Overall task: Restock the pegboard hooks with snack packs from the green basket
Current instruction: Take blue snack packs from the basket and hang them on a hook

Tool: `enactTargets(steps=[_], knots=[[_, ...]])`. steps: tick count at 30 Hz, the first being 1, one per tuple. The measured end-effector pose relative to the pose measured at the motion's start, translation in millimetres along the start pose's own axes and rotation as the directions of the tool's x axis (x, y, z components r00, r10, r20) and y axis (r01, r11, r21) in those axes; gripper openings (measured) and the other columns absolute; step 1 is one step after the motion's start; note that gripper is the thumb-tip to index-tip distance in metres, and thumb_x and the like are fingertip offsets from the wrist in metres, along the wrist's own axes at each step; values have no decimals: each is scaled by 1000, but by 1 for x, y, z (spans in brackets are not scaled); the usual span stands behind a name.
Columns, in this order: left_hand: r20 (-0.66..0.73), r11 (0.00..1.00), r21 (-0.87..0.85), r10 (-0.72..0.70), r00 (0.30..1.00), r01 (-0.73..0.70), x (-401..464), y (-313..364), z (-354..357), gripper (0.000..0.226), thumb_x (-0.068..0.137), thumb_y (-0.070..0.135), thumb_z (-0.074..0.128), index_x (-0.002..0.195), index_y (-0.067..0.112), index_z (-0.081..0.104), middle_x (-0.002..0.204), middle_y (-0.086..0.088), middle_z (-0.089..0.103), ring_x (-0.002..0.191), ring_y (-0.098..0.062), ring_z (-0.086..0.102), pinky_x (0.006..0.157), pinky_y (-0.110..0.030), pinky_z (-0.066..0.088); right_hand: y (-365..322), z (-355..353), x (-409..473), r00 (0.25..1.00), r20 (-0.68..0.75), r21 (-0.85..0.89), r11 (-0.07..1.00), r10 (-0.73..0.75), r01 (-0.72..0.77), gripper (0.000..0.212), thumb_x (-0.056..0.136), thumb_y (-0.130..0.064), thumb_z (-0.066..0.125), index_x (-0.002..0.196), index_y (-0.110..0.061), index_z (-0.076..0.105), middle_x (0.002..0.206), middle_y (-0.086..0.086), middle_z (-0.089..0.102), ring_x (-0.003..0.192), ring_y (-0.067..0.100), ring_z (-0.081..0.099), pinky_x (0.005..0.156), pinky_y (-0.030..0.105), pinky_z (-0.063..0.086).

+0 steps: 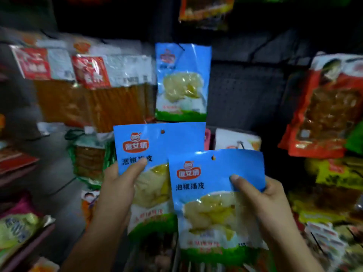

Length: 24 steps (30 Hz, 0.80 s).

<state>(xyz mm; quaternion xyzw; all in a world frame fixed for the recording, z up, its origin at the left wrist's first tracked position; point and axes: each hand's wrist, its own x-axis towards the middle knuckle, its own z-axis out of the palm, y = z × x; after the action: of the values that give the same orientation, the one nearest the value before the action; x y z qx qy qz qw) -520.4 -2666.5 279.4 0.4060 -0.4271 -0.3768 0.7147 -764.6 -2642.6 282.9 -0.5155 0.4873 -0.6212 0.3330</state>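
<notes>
- Left hand (pixel 117 185) grips one blue pack (pixel 157 154), thumb pressed on its front (other fingers hidden behind).
- Right hand (pixel 263 195) pinches a second pack (pixel 214 197) the same way, overlapping the first.
- A third pack (pixel 181 83) hangs on the pegboard (pixel 245 91) above.

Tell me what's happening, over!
Left hand grips one blue pack. Right hand grips another blue pack. One blue pack already hanging on hook. Nothing blocking.
</notes>
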Motion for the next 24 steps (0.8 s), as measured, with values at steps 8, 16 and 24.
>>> enactTargets(steps=[8, 16, 24], knots=[[260, 982, -189, 80, 962, -30, 86, 67, -3, 19, 76, 29, 65, 92, 26, 75, 98, -5, 75, 90, -29, 71, 85, -55, 52, -56, 79, 54, 968, -24, -100, 964, -249, 245, 38, 81, -31, 66, 60, -1, 62, 55, 2, 63, 56, 12, 55, 53, 26, 38], [502, 956, -285, 88, 860, 68, 137, 102, 32, 23, 73, 28, 62, 89, 21, 76, 96, -9, 75, 86, -28, 72, 64, -37, 59, -93, 94, 99, 941, -1, -75, 939, -338, 337, 23, 88, -18, 61, 69, -11, 72, 60, 0, 71, 51, 7, 63, 44, 16, 45], [374, 918, -78, 388, 843, -388, 180, 138, 58, 13, 77, 14, 74, 76, 26, 72, 68, 4, 73, 61, -11, 70, 50, -20, 52, -96, 95, 125, 912, -42, -143, 906, -408, 399, 20, 87, -26, 61, 75, -16, 73, 72, 5, 75, 68, 25, 72, 65, 43, 54]])
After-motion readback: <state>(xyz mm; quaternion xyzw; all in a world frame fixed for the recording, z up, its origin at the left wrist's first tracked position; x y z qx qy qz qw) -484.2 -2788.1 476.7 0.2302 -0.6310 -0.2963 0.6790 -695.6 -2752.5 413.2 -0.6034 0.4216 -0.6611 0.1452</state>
